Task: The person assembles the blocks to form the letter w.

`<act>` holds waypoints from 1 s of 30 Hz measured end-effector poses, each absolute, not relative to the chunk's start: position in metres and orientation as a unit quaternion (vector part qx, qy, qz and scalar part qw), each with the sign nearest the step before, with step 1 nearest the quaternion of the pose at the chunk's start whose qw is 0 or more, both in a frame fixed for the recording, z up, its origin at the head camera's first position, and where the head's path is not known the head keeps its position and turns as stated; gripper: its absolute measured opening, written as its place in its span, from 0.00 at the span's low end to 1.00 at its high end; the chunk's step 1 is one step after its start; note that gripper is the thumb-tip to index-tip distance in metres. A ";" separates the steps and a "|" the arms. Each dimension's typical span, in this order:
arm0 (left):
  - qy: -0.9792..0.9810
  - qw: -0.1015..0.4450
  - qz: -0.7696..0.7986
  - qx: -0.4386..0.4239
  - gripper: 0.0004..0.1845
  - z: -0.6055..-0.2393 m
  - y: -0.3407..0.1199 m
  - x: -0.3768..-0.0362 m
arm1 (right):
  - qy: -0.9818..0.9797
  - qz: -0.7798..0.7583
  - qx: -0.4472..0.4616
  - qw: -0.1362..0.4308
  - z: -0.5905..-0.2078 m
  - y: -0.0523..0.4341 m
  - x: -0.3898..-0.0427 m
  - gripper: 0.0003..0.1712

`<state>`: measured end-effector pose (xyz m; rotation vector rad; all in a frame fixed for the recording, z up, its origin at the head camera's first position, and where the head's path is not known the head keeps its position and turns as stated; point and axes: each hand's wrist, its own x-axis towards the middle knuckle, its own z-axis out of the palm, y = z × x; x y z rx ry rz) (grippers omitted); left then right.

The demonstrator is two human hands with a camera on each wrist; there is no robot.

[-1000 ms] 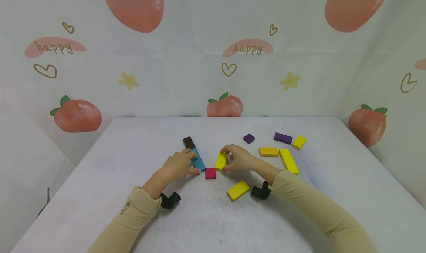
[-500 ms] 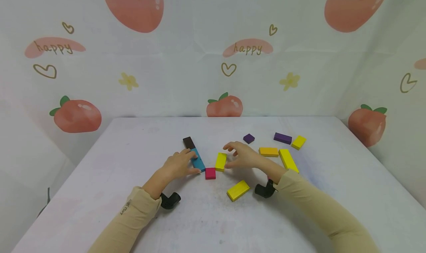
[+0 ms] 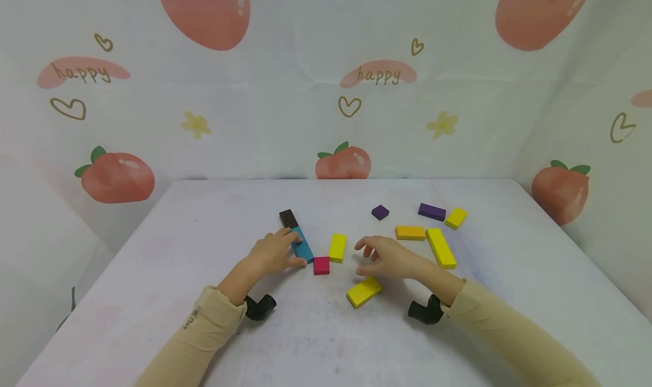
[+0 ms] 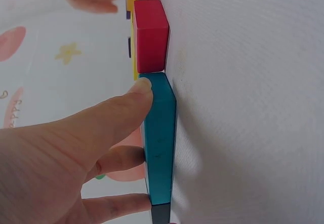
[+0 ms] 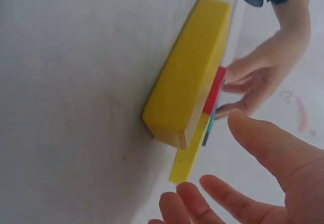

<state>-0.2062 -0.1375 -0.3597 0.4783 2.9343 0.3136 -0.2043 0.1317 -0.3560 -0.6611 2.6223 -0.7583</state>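
The teal block (image 3: 304,248) is pinned flat to the surface (image 3: 204,228) by the straight fingers of the left hand (image 3: 272,252), so that it is kept in line with the dark block (image 3: 288,218) at its far end and the red cube (image 3: 321,265) at its near corner. The right hand (image 3: 389,257) is held loosely spread and grips nothing, poised just above a yellow block (image 3: 364,291) lying flat. Another yellow block (image 3: 338,247) lies just beside the red cube, touched by neither hand.
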 end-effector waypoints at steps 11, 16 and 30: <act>0.978 0.083 0.112 0.153 0.26 -0.359 -0.137 -0.206 | 0.916 -0.260 -0.252 0.173 -0.356 0.137 -0.180 0.34; 0.978 0.085 0.112 0.152 0.26 -0.359 -0.138 -0.205 | 0.923 -0.248 -0.243 0.164 -0.359 0.134 -0.173 0.41; 0.979 0.083 0.107 0.155 0.27 -0.360 -0.138 -0.206 | 0.951 -0.188 -0.198 0.146 -0.362 0.120 -0.160 0.46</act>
